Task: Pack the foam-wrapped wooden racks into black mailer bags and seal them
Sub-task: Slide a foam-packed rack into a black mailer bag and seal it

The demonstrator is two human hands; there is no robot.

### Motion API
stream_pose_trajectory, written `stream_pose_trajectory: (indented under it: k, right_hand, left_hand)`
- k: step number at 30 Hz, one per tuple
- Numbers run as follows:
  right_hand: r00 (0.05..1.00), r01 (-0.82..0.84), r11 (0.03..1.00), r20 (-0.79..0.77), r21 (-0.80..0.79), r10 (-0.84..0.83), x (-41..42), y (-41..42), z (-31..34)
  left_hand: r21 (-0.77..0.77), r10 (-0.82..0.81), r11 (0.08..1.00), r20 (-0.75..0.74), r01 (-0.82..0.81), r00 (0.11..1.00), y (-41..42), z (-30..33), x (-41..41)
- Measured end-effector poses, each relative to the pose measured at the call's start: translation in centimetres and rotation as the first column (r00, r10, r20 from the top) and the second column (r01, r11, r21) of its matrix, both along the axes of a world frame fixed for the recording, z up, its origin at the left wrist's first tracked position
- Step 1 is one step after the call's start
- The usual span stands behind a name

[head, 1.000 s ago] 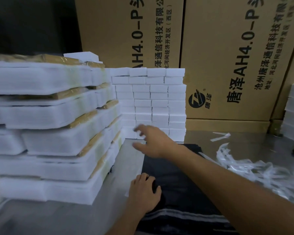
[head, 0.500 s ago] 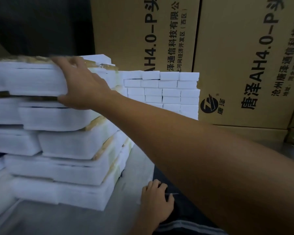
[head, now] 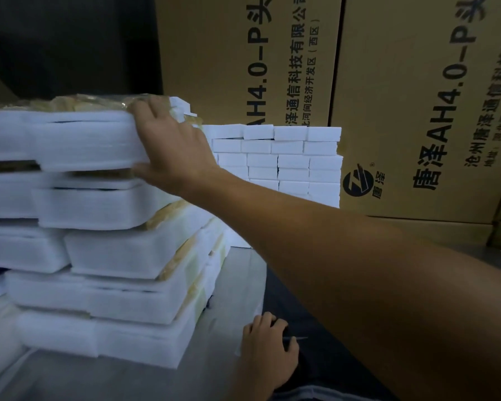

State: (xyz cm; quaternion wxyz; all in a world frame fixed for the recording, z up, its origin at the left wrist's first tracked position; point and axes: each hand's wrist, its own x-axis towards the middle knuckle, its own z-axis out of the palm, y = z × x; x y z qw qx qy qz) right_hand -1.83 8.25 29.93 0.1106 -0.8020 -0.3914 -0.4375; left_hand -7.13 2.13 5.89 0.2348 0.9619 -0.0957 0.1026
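Right hand reaches across to the stack of foam-wrapped racks at table left; fingers over the top rack, thumb under its near edge, clamping that corner. Left hand lies low and palm down, fingers curled, pressing the black bag flat on the steel table. White foam blocks stacked behind; cartons at the back.
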Motion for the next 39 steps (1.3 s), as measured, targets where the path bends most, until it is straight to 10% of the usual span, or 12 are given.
stream_pose_trajectory:
  k: [15, 29, 39]
  right_hand:
    - [0.981, 0.112, 0.956, -0.186, 0.272, -0.062, -2.0, -20.2, -9.0]
    - [0.77, 0.461, 0.858, -0.583, 0.228, -0.259, -4.6, -33.4, -29.0]
    - [0.723, 0.363, 0.907, -0.678, 0.213, -0.131, -2.4, -31.4, -31.1]
  left_hand:
    - [0.038, 0.076, 0.996, 0.011, -0.077, 0.997, -1.3, -8.4, 5.8]
    - [-0.259, 0.274, 0.845, -0.543, -0.469, 0.794, -2.0, -3.7, 11.5]
    - [-0.545, 0.217, 0.733, -0.379, -0.406, 0.9, -1.1, -4.7, 12.8]
